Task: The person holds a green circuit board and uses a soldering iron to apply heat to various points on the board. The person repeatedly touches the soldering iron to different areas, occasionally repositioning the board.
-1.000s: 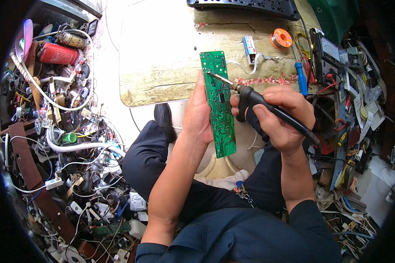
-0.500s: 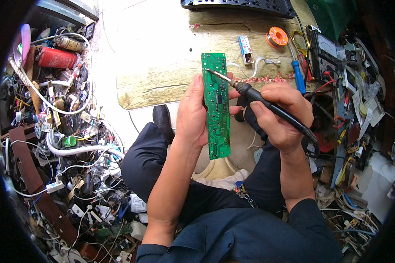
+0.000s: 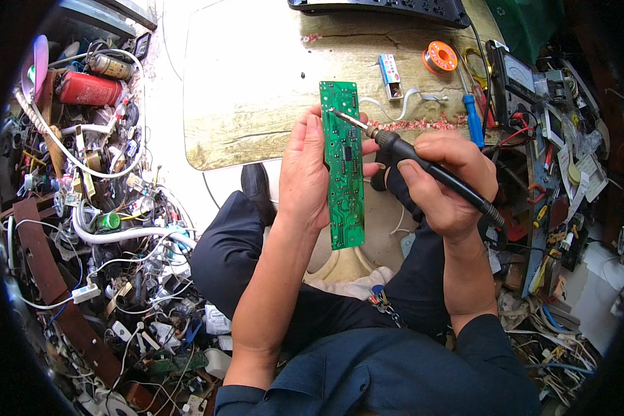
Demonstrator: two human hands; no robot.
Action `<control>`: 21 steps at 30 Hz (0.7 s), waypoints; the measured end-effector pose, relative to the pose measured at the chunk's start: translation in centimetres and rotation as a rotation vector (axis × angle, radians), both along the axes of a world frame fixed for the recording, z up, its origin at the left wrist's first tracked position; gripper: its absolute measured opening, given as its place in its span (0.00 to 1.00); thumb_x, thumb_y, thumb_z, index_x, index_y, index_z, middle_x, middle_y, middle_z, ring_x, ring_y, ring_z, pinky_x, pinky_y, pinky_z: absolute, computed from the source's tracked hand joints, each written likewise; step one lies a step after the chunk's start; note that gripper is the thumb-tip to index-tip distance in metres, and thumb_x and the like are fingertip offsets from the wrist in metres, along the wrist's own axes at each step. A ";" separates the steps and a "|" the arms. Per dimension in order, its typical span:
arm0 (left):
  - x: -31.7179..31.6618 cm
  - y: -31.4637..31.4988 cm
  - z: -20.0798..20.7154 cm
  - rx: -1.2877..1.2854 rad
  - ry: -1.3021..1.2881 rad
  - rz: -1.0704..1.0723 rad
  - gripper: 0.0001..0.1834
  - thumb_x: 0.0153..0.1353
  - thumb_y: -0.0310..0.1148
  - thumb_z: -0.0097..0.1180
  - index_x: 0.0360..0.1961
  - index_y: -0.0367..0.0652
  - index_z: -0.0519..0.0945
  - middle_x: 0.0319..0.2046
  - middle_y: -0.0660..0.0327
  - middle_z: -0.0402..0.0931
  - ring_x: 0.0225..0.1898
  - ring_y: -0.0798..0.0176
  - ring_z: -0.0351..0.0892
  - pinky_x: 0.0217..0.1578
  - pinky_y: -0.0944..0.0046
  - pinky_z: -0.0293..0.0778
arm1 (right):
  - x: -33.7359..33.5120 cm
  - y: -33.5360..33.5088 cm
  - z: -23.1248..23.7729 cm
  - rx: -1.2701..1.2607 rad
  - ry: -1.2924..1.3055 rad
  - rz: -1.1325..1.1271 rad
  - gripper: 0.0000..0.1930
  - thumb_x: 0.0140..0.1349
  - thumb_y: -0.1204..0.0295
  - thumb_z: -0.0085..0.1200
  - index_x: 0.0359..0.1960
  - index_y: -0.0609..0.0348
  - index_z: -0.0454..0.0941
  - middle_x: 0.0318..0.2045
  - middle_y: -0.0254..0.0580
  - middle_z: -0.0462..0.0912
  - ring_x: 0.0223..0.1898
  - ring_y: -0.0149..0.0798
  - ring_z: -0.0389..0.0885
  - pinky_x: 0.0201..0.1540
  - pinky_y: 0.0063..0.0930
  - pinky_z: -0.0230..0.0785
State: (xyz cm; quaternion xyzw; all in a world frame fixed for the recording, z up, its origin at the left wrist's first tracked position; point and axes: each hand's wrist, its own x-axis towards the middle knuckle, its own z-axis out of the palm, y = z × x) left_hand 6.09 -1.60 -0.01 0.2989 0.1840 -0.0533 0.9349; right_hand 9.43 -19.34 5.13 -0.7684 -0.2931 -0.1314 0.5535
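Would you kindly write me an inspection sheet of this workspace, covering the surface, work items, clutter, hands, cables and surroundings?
Surface: wood-patterned table, crumbly red-and-white bits on its right part.
Work items: green circuit board, held up; soldering iron, tip at the board's upper part, contact unclear.
Clutter: orange spool, small open box and blue-handled screwdriver toward the table's right.
Hands: left hand holds the board; right hand grips the iron's handle.
Cables: flat white ribbon cable on the table, beyond the board.
Surroundings: heaped parts at left; needle meter at right; black casing at the far side.
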 end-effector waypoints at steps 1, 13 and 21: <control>0.0 0.0 0.0 0.005 -0.005 0.004 0.21 0.79 0.49 0.37 0.60 0.45 0.66 0.53 0.46 0.78 0.39 0.60 0.85 0.33 0.58 0.90 | 0.0 0.0 0.0 0.002 0.000 -0.001 0.13 0.51 0.79 0.68 0.37 0.61 0.79 0.29 0.49 0.85 0.30 0.43 0.86 0.37 0.32 0.79; 0.0 0.1 -0.2 0.000 -0.009 -0.005 0.21 0.79 0.49 0.36 0.57 0.43 0.67 0.52 0.47 0.79 0.39 0.59 0.86 0.32 0.59 0.89 | 0.1 -0.1 -0.2 -0.025 -0.021 0.000 0.14 0.50 0.79 0.69 0.38 0.61 0.79 0.30 0.49 0.85 0.31 0.44 0.87 0.37 0.33 0.79; 0.1 0.2 -0.1 -0.025 0.008 -0.034 0.18 0.80 0.45 0.32 0.57 0.45 0.66 0.53 0.47 0.78 0.40 0.56 0.87 0.34 0.59 0.88 | 0.2 -0.1 -0.3 -0.014 -0.023 0.002 0.14 0.50 0.80 0.68 0.38 0.61 0.79 0.31 0.50 0.85 0.31 0.44 0.87 0.38 0.33 0.79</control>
